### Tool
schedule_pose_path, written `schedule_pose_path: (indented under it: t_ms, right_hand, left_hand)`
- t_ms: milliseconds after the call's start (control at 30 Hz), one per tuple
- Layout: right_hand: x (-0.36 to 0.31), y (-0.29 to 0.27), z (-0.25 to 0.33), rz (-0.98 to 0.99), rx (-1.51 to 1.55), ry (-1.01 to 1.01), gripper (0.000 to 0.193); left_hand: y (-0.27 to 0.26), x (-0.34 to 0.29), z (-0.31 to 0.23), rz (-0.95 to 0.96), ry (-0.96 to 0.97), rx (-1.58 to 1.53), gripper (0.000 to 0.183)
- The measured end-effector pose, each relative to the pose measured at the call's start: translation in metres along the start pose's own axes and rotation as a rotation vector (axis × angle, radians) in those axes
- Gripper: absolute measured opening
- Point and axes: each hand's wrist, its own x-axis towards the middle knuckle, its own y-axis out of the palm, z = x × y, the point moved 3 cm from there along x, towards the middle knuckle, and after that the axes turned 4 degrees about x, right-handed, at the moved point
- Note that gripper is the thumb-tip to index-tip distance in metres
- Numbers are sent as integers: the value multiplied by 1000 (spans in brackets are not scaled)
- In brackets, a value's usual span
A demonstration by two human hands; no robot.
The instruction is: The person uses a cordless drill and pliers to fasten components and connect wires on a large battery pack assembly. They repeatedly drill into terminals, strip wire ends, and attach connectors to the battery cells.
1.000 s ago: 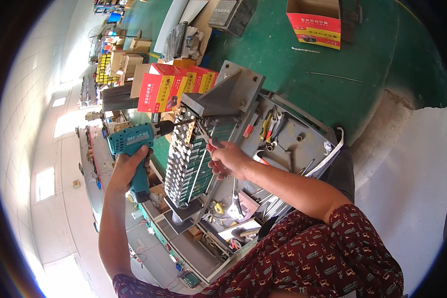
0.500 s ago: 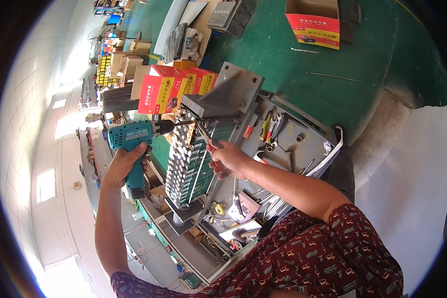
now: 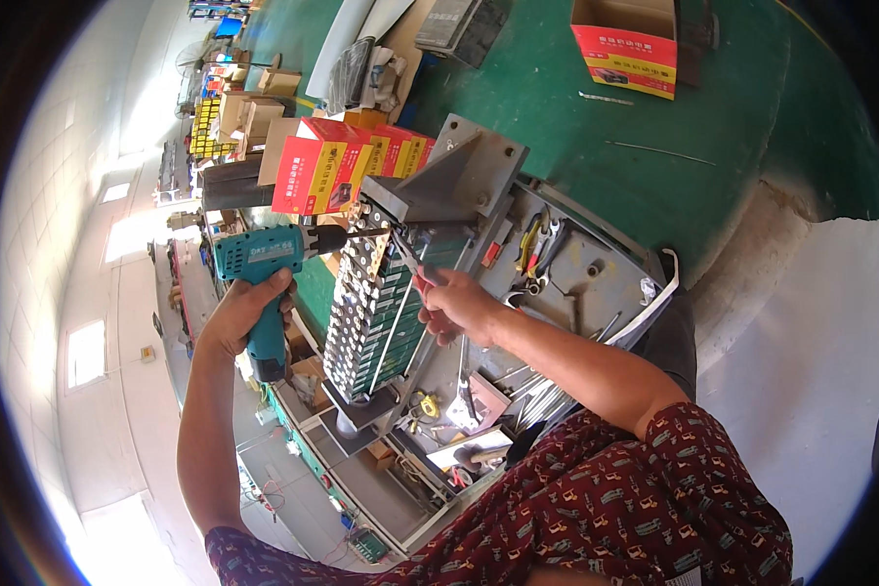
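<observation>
My left hand point(image 3: 244, 311) is wrapped round the grip of a teal cordless drill point(image 3: 261, 252). Its dark chuck and bit point right, with the bit's tip at the top end of a tall stack of green cells point(image 3: 389, 327). Rows of round metal terminals point(image 3: 347, 337) cover the stack's left face. In my right hand point(image 3: 462, 309) are red-handled pliers point(image 3: 423, 273), their jaws reaching to the stack's upper edge near the bit. What the jaws grip is too small to tell. Just above, a grey metal bracket point(image 3: 459, 181) caps the stack.
A grey tray bench point(image 3: 547, 337) beside the stack carries wrenches, pliers, rods and a yellow tape measure point(image 3: 429, 404). Red and yellow cartons point(image 3: 310, 176) stand behind the stack. Another open carton point(image 3: 625, 54) is on the green floor point(image 3: 532, 107). A long bench with wiring runs along the left.
The whole view has shifted slightly. Drill and pliers keep nearly the same places at the stack's top end, and both hands keep their hold.
</observation>
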Motion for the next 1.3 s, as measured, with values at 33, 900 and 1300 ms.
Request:
schedule_pose_path:
  t_ms: [33, 900, 1300]
  right_hand:
    - [0, 0, 0, 0, -1, 3, 7]
    - [-9, 4, 11, 12, 4, 50, 17]
    - [-2, -3, 9, 63, -34, 45, 36]
  left_hand:
    - [0, 0, 0, 10, -6, -6, 44]
    - [8, -3, 0, 8, 8, -86, 32]
    - [10, -5, 1, 79, 101, -80, 32]
